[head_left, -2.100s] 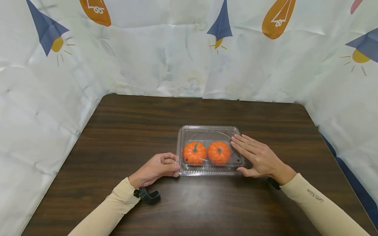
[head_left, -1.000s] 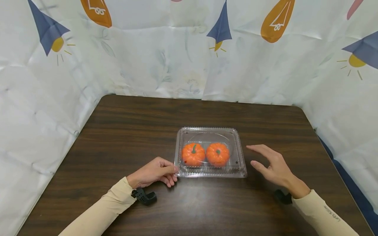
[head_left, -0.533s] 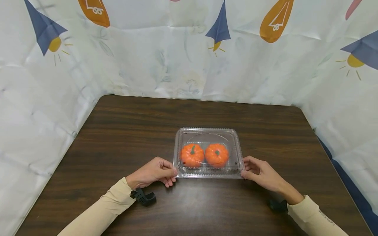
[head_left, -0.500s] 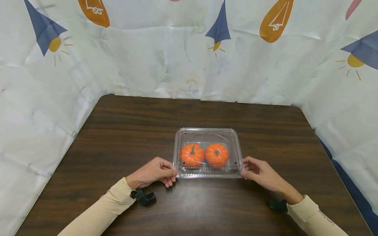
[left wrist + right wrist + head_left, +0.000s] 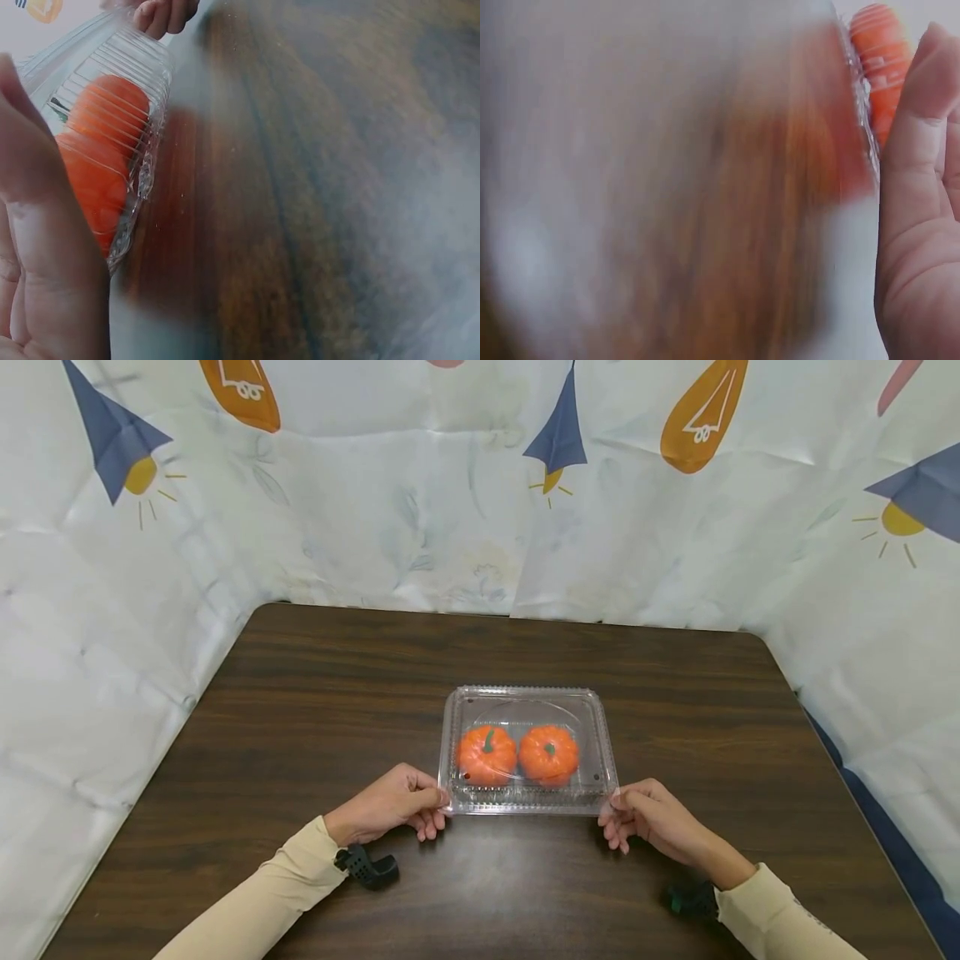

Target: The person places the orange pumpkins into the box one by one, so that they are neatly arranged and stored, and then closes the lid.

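Observation:
A clear plastic clamshell container (image 5: 525, 807) with its lid down lies on the dark wood table, holding two small orange pumpkins, the left pumpkin (image 5: 487, 760) with a longer green stem and the right pumpkin (image 5: 550, 758) beside it. At the near left corner my left hand (image 5: 390, 806) pinches the rim, thumb on top and fingers below. The near right corner is pinched by my right hand (image 5: 660, 825), its other fingers hanging loosely curled below the edge. In the left wrist view the pumpkins show through the ribbed side wall (image 5: 161, 64).
The brown table (image 5: 360, 693) has rounded far corners. A white curtain (image 5: 337, 510) printed with blue, orange and yellow shapes hangs behind it and along both sides. Dark straps (image 5: 367, 867) sit at the wrists under cream sleeves.
My right hand has come off the lid's right side, swung out to the right, then come back to take the near right corner, lately shifting nearer. My left hand keeps its corner.

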Demonstrator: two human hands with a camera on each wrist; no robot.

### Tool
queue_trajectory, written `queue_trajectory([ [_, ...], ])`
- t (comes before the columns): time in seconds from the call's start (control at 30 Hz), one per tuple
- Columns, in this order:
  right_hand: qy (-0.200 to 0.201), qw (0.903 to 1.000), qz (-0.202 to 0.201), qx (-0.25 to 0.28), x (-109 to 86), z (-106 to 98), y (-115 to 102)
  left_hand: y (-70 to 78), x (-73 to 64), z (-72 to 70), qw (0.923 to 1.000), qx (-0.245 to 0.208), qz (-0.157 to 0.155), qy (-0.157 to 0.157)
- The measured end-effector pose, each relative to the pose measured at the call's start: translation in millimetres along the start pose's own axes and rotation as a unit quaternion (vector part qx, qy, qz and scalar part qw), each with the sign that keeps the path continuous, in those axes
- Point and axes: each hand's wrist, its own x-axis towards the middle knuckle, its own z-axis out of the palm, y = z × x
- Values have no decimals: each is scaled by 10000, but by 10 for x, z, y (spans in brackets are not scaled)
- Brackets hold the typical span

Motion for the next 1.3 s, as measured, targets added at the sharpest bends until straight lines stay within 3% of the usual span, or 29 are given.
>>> queue_trajectory([
  [0.17, -52, 9995, 5, 317, 6, 9, 28, -21, 2, 20, 9999, 117, 87, 91],
  [0.63, 56, 9997, -97, -217, -8, -8, 97, -41, 18, 38, 9997, 74, 228, 17],
  [1.0, -253, 9975, 247, 609, 27, -54, 56, -36, 18, -32, 9999, -72, -87, -123],
  [1.17, -185, 9990, 302, 280, -4, -97, 4, -24, -44, -104, 9998, -53, -42, -178],
  [1.23, 5, 9993, 369, -16, -35, -126, -43, 5, -90, -143, 10000, 68, 28, 5],
  [1.3, 376, 9972, 380, -519, -67, -157, -106, 50, -148, -178, 9985, 288, 123, 450],
])
